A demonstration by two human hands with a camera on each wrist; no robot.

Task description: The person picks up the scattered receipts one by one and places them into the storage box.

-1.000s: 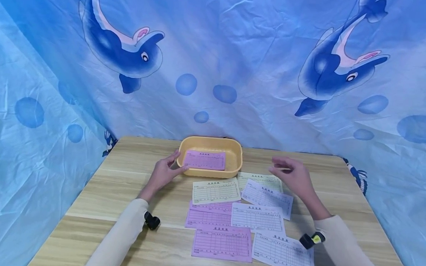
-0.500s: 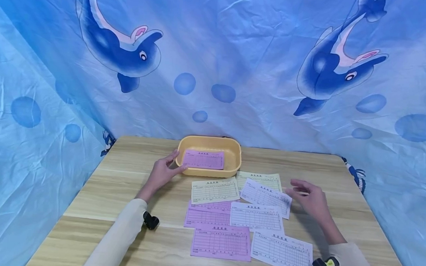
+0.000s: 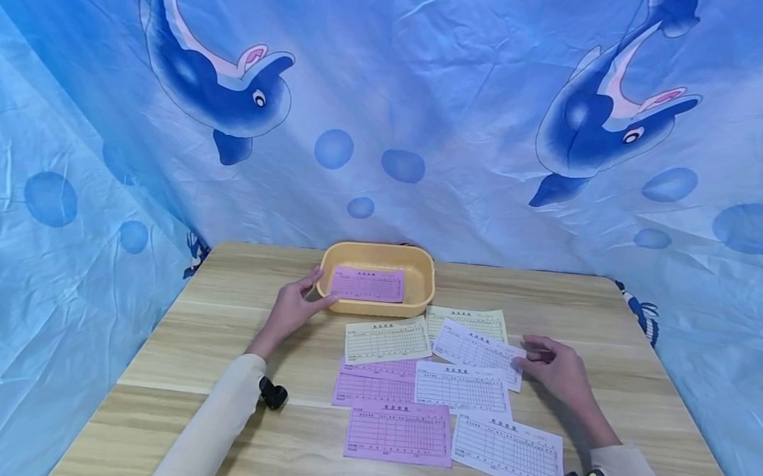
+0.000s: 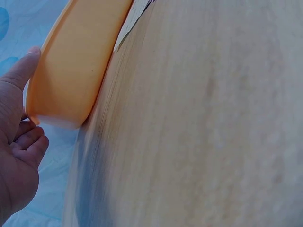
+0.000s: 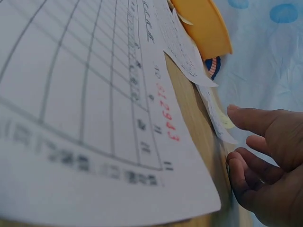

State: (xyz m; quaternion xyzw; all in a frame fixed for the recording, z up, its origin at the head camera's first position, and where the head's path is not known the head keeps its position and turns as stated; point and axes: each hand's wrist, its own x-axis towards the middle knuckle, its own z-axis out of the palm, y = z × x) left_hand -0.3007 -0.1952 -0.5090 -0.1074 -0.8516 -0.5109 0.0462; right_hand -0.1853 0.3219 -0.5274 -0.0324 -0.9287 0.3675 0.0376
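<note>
My left hand (image 3: 291,311) holds the left end of a yellow-orange plastic basket (image 3: 378,309), thumb at the front corner and index finger along the side. In the left wrist view its thumb (image 4: 24,67) lies against the basket's rim, while other fingers curl below. A pink form slip (image 3: 366,286) lies inside the basket. My right hand (image 3: 557,370) is at the right end of a tilted white slip (image 3: 473,346), thumb tip by its edge. The right wrist view shows a gap between thumb and curved fingers (image 5: 246,165), with no paper between them.
Several printed slips overlap on the wooden table (image 3: 224,330): yellow ones (image 3: 386,341) near the basket, pink ones (image 3: 398,434) at front, white ones (image 3: 506,453) to the right. A blue dolphin-print cloth (image 3: 463,128) hangs behind the table and along its sides.
My right hand has moved right and toward me, away from the basket's side, then down to the tilted white slip's right edge. The left hand stays at the basket.
</note>
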